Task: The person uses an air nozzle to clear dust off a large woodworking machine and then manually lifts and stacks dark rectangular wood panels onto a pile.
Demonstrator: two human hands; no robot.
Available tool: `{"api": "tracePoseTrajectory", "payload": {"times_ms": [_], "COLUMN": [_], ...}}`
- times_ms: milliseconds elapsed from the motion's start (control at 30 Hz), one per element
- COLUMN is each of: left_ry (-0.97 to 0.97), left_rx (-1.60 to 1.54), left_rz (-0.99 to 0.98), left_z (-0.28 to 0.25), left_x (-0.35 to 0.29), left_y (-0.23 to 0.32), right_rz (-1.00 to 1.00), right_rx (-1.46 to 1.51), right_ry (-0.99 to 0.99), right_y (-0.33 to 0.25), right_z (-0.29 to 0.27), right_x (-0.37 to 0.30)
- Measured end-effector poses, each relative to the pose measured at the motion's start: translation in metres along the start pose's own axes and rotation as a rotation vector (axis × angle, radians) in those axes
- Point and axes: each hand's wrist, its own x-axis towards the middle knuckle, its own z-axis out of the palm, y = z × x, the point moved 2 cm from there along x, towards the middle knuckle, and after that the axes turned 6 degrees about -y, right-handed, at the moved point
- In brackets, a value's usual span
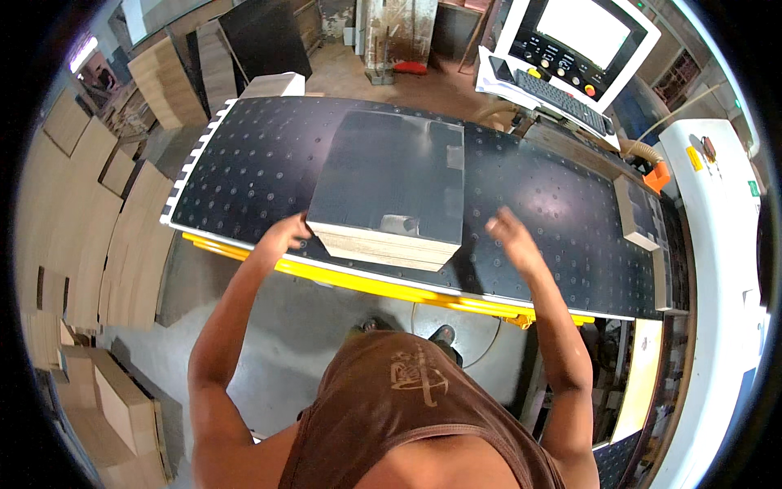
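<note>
Panels [389,213] lay in a stack near the front edge of the black table [244,163], a dark sheet uppermost and pale wood layers showing along the near side. Left hand [287,232] touched the stack's near left corner, fingers curled against it; whether it gripped could not be told. Right hand [509,236] hovered just right of the stack, apart from it, fingers loose and holding nothing. A smaller block [639,213] sat well apart at the table's right end. Behind the table stood a console [582,37] with a bright screen and a keyboard [562,94]. More wood boards [90,236] leaned in rows on the floor to the left. A yellow rail [366,285] ran under the table's near edge.
</note>
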Motion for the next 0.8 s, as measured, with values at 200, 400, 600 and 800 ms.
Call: {"api": "tracePoseTrajectory", "payload": {"times_ms": [200,400,600,800], "left_ry": [-0.017,0.023,0.032,0.074], "left_rx": [0.518,0.596,-0.031,0.456], "left_rz": [0.158,0.158,0.093,0.497], "left_z": [0.038,0.024,0.020,0.050], "left_x": [-0.014,-0.013,0.036,0.065], "left_y": [0.024,0.008,-0.012,-0.101], "right_rz": [-0.113,-0.005,0.111,0.169], "right_rx": [-0.406,-0.523,0.698,0.976], "right_ry": [-0.200,-0.135,-0.191,-0.090], "right_y": [-0.026,-0.039,0.054,0.073], "right_z": [0.060,0.069,0.068,0.116], "right_x": [-0.028,-0.024,0.012,0.024]}}
